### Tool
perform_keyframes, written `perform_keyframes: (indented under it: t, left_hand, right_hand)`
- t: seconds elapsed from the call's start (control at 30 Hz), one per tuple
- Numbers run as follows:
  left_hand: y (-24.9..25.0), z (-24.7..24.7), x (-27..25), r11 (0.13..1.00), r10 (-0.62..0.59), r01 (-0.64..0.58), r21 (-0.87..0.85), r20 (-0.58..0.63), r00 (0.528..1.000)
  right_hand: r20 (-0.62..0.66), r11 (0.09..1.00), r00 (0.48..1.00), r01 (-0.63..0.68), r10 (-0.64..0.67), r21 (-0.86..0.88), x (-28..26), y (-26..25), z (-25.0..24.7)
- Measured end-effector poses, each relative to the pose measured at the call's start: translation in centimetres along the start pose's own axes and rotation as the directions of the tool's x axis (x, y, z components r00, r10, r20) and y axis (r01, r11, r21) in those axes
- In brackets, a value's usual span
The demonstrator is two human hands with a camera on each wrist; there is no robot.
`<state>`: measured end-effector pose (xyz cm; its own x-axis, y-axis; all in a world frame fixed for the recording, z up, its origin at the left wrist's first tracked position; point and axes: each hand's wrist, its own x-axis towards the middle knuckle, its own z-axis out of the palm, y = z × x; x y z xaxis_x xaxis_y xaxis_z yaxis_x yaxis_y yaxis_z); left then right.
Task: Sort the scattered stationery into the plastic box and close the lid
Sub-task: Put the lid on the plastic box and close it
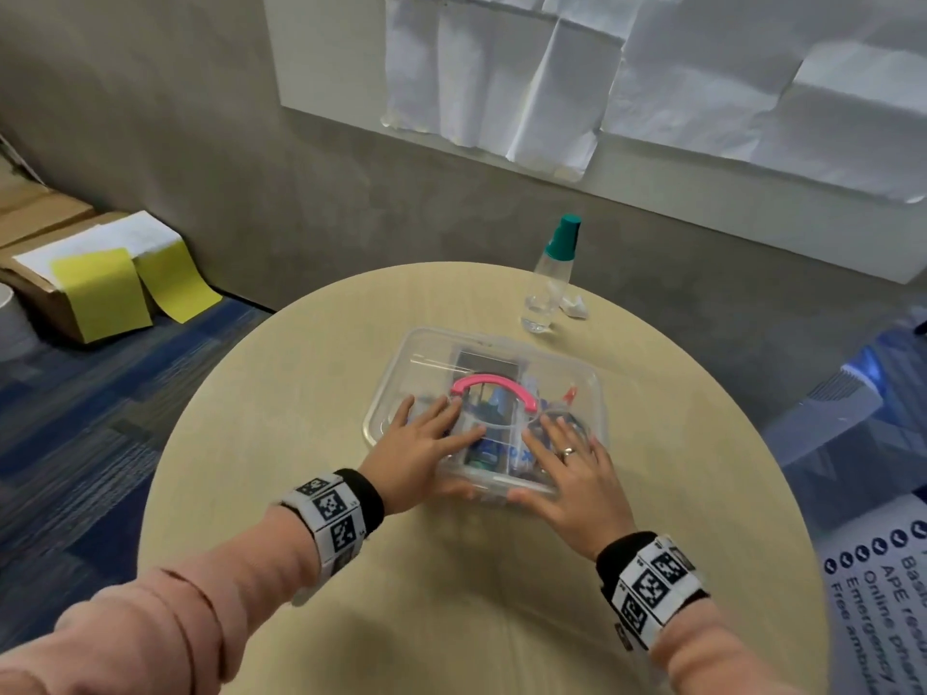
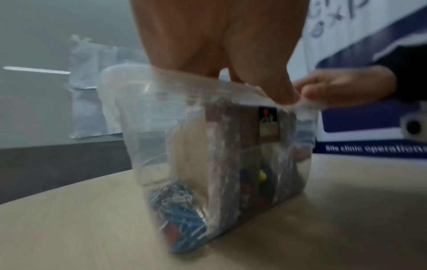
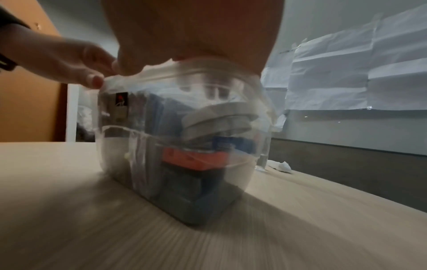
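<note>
A clear plastic box [image 1: 401,373] with a pink handle [image 1: 494,383] on its lid stands in the middle of the round table [image 1: 451,619]. My left hand [image 1: 426,443] lies flat on the lid's near left part, fingers straight and spread. My right hand [image 1: 572,469] lies flat on the near right part, also with straight fingers. Both thumbs sit at the lid's front rim. Through the box wall [image 2: 161,137] I see blue and white paper clips [image 2: 180,210]. The right wrist view shows grey tape rolls [image 3: 219,117] and an orange item [image 3: 191,159] inside.
A spray bottle [image 1: 549,278] with a teal cap and a crumpled tissue [image 1: 574,306] stand at the table's far edge. Cardboard boxes with yellow paper [image 1: 100,288] sit on the floor at left. A printed banner [image 1: 878,544] is at right.
</note>
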<state>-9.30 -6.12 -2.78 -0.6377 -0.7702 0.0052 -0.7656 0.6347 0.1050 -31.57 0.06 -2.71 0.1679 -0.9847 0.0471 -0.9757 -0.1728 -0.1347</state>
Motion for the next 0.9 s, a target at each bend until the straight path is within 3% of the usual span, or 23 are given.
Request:
perform_keyframes:
  t: [0.07, 0.13, 0.23, 0.3, 0.37, 0.43, 0.53, 0.63, 0.7, 0.9]
  left_hand:
    - [0.6, -0.2, -0.3, 0.996, 0.054, -0.051, 0.069, -0.041, 0.998]
    - [0.8, -0.2, -0.3, 0.989, 0.081, -0.066, 0.132, -0.114, 0.990]
    - [0.7, -0.2, -0.3, 0.983, 0.121, -0.094, 0.161, -0.170, 0.978]
    - [0.5, -0.4, -0.6, 0.986, 0.106, -0.086, 0.141, -0.145, 0.984]
    - [0.6, -0.7, -0.7, 0.990, 0.084, -0.072, 0.119, -0.102, 0.991]
    - [0.5, -0.9, -0.6, 0.996, 0.047, -0.043, 0.079, -0.057, 0.997]
    - [0.4, -0.5, -0.7, 0.996, 0.064, -0.058, 0.067, -0.091, 0.994]
    - [0.6, -0.7, -0.8, 0.995, 0.077, -0.071, 0.066, -0.097, 0.992]
    - [0.3, -0.2, -0.4, 0.996, 0.091, -0.085, 0.042, -0.161, 0.983]
    - [-0.4, 1.4, 0.2, 0.998, 0.028, -0.030, -0.054, -0.046, 0.999]
  right_hand:
    - [-0.109, 0.998, 0.993, 0.031, -0.038, -0.058, -0.1, -0.7, -0.1]
    - [-0.129, 0.993, 0.990, 0.033, -0.048, -0.117, -0.1, -1.3, -0.3]
    - [0.046, 0.996, 0.999, 0.012, -0.008, -0.084, 0.3, -1.3, -1.3]
    - [0.203, 0.998, 0.979, -0.028, 0.017, 0.049, 1.5, -0.4, -2.7]
    - [0.232, 0.966, 0.972, -0.092, 0.035, 0.242, 3.6, 0.1, -4.8]
    - [0.213, 0.934, 0.974, -0.145, 0.077, 0.326, 6.5, 0.4, -6.3]
    - [0.200, 0.952, 0.972, -0.176, 0.127, 0.250, 11.2, 0.4, -6.6]
    - [0.300, 0.961, 0.941, -0.217, 0.159, 0.172, 15.0, 0.0, -6.0]
    - [0.379, 0.972, 0.908, -0.222, 0.176, 0.080, 16.7, -0.2, -5.6]
    - [0.463, 0.973, 0.859, -0.230, 0.219, -0.033, 19.1, 0.4, -5.5]
